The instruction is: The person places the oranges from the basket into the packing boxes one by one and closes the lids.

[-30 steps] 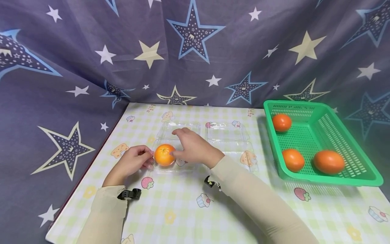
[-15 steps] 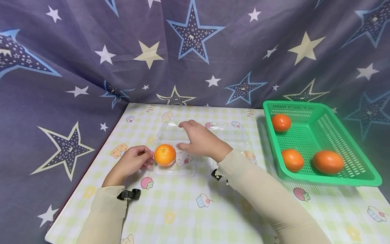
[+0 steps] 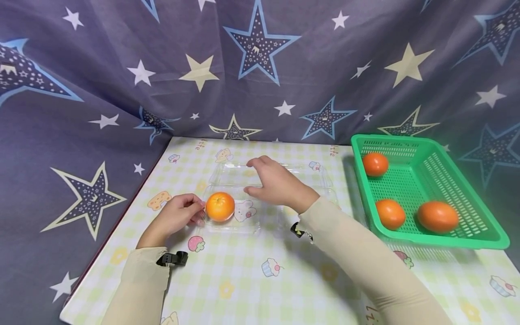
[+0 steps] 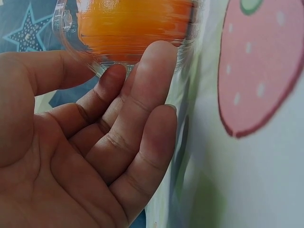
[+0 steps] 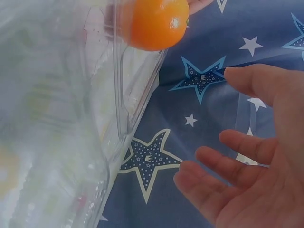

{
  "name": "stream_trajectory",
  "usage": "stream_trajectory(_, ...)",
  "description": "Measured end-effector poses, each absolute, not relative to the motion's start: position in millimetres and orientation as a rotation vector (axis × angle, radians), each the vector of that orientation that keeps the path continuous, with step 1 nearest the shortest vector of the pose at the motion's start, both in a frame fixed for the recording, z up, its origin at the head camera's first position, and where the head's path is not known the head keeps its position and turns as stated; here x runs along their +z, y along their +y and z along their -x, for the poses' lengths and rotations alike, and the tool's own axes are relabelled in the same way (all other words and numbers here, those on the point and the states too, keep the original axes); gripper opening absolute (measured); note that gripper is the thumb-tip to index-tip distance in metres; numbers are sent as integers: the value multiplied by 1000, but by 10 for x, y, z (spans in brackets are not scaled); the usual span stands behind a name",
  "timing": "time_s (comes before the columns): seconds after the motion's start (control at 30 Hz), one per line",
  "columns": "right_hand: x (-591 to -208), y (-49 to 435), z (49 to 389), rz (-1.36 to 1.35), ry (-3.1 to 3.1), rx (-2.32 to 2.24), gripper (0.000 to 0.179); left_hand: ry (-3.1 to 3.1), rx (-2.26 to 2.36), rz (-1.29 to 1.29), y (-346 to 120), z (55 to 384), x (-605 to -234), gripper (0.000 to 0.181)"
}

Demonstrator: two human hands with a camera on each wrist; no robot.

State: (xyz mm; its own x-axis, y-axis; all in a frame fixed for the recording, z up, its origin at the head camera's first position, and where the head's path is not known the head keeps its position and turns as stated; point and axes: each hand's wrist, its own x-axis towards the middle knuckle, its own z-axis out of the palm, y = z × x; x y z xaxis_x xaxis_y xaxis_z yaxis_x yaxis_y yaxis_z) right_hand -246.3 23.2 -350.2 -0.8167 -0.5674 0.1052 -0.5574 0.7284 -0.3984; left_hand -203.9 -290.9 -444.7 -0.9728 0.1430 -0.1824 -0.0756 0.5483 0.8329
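A clear plastic container (image 3: pixel 248 228) lies on the table with a hinged-looking clear lid part (image 3: pixel 227 174) spread out behind it. An orange (image 3: pixel 220 206) sits at the container's left end. My left hand (image 3: pixel 180 215) pinches the container's left edge beside the orange; in the left wrist view its fingertips (image 4: pixel 156 59) touch the clear wall. Over the middle of the container hovers my right hand (image 3: pixel 280 185), thumb and fingers spread apart. Nothing lies in its grasp in the right wrist view, where the orange (image 5: pixel 159 23) is away from the fingers.
A green basket (image 3: pixel 440 241) stands on the right and holds 3 orange-red round fruits (image 3: pixel 438 217). A checked, printed cloth (image 3: pixel 243 298) covers the table. A star-patterned curtain (image 3: pixel 260 108) hangs behind the table's far edge.
My right hand has drawn away from the orange, to the right and slightly toward the back. The orange stays in the container, and my left hand has not visibly moved.
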Motion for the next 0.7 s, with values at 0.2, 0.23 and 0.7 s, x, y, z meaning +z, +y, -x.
stream_trajectory(0.2, -3491, 302, 2475, 958, 2934, -638, 62, 2568, 1374, -63, -2917, 2043, -4463, 26)
stream_trajectory(0.23, -3491, 314, 2479, 962, 2938, -632, 62, 2570, 1372, -62, -2919, 2044, -4465, 26)
stream_trajectory(0.7, -3446, 608, 2568, 944, 2999, -600, 61, 2561, 1369, -58, -2913, 2045, -4448, 28)
